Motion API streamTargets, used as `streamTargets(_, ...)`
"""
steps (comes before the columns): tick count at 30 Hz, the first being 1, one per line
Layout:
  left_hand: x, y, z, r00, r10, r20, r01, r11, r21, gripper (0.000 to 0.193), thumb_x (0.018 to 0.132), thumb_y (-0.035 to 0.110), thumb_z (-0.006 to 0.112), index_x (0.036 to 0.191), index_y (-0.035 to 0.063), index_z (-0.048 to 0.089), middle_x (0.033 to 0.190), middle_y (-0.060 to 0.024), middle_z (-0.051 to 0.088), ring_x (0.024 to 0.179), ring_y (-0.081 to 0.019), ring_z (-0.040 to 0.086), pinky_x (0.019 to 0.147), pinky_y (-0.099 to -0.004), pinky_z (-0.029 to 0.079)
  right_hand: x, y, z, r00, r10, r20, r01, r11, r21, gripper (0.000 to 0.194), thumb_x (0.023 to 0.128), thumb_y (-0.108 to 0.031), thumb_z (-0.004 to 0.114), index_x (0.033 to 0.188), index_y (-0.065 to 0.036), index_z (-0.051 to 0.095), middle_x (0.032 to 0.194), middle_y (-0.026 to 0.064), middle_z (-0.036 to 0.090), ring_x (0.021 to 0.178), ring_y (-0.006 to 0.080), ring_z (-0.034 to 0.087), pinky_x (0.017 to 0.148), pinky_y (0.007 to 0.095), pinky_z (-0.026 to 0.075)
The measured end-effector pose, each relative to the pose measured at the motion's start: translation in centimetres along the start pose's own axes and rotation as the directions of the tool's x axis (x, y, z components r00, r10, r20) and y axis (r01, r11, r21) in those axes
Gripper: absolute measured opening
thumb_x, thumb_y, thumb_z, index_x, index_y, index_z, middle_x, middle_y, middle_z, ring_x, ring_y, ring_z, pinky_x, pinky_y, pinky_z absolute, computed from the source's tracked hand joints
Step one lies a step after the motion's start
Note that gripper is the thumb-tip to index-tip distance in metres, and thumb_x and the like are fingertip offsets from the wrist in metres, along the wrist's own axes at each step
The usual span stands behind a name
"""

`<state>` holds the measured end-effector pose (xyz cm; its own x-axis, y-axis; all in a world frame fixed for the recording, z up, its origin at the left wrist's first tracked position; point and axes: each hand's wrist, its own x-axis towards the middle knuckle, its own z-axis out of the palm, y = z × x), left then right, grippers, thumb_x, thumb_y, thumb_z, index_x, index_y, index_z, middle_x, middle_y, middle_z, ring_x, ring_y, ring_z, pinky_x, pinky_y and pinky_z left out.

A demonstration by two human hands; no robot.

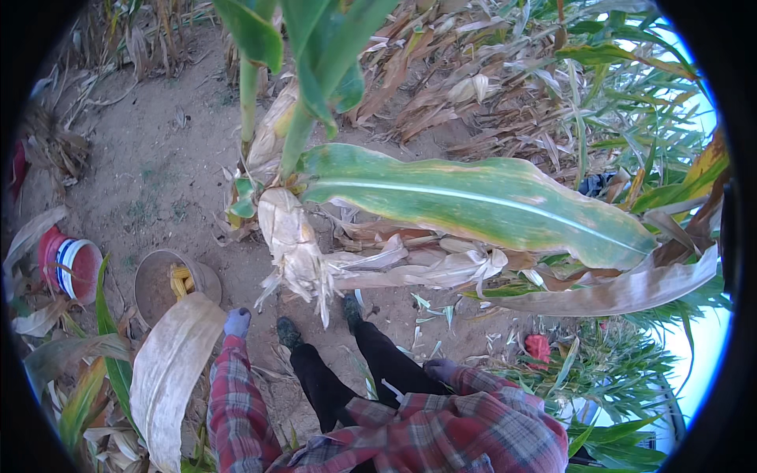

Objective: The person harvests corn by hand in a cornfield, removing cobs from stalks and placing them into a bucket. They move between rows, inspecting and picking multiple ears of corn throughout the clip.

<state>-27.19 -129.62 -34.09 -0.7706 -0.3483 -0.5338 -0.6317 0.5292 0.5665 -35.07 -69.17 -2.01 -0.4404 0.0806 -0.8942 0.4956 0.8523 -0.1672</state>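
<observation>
My left hand (238,323), in a pale glove, hangs beside a dull-coloured bucket (214,282). A dry leaf passes close to it, and whether its curled fingers hold anything is unclear. Inside the bucket lie a few husked yellow corn cobs (181,280). My right hand (440,370), also gloved, is low beside my thigh; its fingers are too indistinct to read. Ahead of me, a corn ear in dry husk (288,230) droops from a green corn stalk (297,139). Another husked-over ear (273,133) sits higher between the stalks.
A red bucket with a white and blue band (70,266) tilts at the left. A broad green leaf (473,201) stretches rightward across the view. A dry leaf (171,378) arches near my left arm. Fallen husks (426,94) cover the ground; a red object (537,350) lies right.
</observation>
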Motion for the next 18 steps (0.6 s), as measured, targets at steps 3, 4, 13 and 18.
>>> streamTargets(3, -4.4, 10.7, -1.7, 0.998, 0.055, 0.003, -0.054, 0.994, -0.094, 0.029, 0.08, 0.034, 0.056, 0.089, 0.0119, 0.072, 0.085, -0.0163, 0.069, 0.079, -0.0346, 0.066, 0.073, -0.0437, 0.051, -0.2, 1.3, 0.0, 0.986, -0.168, -0.003, 0.167, 0.981, -0.102, 0.035, 0.083, -0.022, 0.057, 0.112, -0.005, 0.066, 0.099, 0.0092, 0.069, 0.091, 0.0206, 0.064, 0.083, 0.0352, 0.051)
streamTargets(4, -6.0, 13.7, -1.5, 0.997, 0.046, 0.065, -0.04, 0.995, -0.094, 0.028, 0.081, 0.033, 0.056, 0.089, 0.0116, 0.072, 0.085, -0.0164, 0.069, 0.079, -0.0338, 0.066, 0.073, -0.0432, 0.051, 0.0, 2.1, -0.1, 0.982, -0.188, 0.008, 0.188, 0.978, -0.087, 0.035, 0.083, -0.025, 0.058, 0.112, -0.006, 0.067, 0.102, 0.0101, 0.069, 0.096, 0.0218, 0.064, 0.087, 0.0355, 0.05)
streamTargets(13, -17.5, 32.0, 10.4, 0.907, 0.164, 0.389, -0.08, 0.972, -0.223, 0.027, 0.08, 0.032, 0.061, 0.092, 0.0105, 0.073, 0.078, -0.0145, 0.069, 0.073, -0.0258, 0.067, 0.067, -0.0372, 0.05, 4.2, 17.5, -3.6, 0.745, -0.667, -0.023, 0.645, 0.729, -0.229, 0.039, 0.077, -0.026, 0.059, 0.109, -0.005, 0.067, 0.098, 0.0123, 0.068, 0.095, 0.0246, 0.064, 0.085, 0.0354, 0.049)
streamTargets(18, -24.6, 45.7, 20.3, 0.815, 0.331, 0.476, -0.109, 0.894, -0.435, 0.023, 0.085, 0.019, 0.061, 0.098, 0.0027, 0.071, 0.081, -0.006, 0.07, 0.069, -0.0125, 0.062, 0.062, -0.0271, 0.048, 3.4, 29.5, -9.2, 0.947, -0.202, -0.248, 0.303, 0.817, 0.49, 0.034, 0.079, -0.027, 0.06, 0.103, -0.004, 0.069, 0.074, 0.0053, 0.066, 0.064, 0.0129, 0.061, 0.057, 0.029, 0.05)
